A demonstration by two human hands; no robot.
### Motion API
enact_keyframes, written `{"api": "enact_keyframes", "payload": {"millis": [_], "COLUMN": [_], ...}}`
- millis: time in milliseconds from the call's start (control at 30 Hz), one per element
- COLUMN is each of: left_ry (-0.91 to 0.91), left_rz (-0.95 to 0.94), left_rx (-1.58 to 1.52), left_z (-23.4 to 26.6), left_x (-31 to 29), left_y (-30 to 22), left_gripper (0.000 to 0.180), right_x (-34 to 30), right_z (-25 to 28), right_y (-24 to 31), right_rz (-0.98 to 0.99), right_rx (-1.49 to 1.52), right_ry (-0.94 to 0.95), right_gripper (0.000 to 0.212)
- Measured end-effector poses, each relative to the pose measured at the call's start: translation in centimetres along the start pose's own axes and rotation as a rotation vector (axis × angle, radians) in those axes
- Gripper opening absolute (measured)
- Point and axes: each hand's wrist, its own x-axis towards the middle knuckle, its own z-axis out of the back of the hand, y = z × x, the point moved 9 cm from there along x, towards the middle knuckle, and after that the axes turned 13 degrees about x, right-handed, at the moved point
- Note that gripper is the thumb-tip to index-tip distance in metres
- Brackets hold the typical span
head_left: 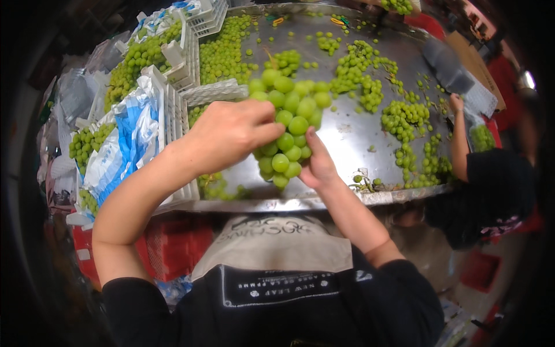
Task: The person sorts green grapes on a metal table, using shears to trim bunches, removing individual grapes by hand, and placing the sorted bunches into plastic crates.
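Note:
A large bunch of green grapes [287, 128] is held up over the near edge of the metal table. My right hand [319, 164] supports it from the right and below, thumb up along its side and the other fingers mostly hidden behind the grapes. At the bunch's left side is my left hand [236, 134], knuckles up and fingers curled in a pinch against the grapes; its fingertips are partly hidden. Beyond the held bunch, a smaller cluster of grapes [285, 60] lies on the table.
White plastic crates [180, 110] of grapes stand at the left, with blue-and-white plastic wrapping [139, 124]. Loose grapes [222, 55] and bunches [404, 120] cover parts of the metal table [341, 147]. At the right, another person's arm [459, 136] reaches beside clear plastic boxes [448, 63].

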Motion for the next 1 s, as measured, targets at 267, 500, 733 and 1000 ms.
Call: {"api": "enact_keyframes", "payload": {"millis": [267, 500, 733, 1000], "left_ry": [0.056, 0.191, 0.212, 0.852], "left_rz": [-0.248, -0.355, -0.370, -0.173], "left_rx": [0.054, 0.098, 0.122, -0.010], "left_z": [-2.0, -4.1, -5.5, -8.7], "left_x": [1.6, 2.2, 2.1, 0.1], "left_y": [-3.3, -4.3, -3.3, 1.1], "left_gripper": [0.006, 0.005, 0.006, 0.025], "right_x": [-1.0, -1.1, -0.3, 0.4], "right_z": [1.7, 4.1, 4.2, 8.9], "right_y": [1.4, 1.0, 0.6, -1.0], "right_rz": [0.011, -0.061, -0.243, -0.359], "right_rx": [-0.050, -0.101, -0.004, 0.087], "right_ry": [-0.005, -0.038, -0.011, -0.091], "right_gripper": [0.048, 0.052, 0.049, 0.058]}}
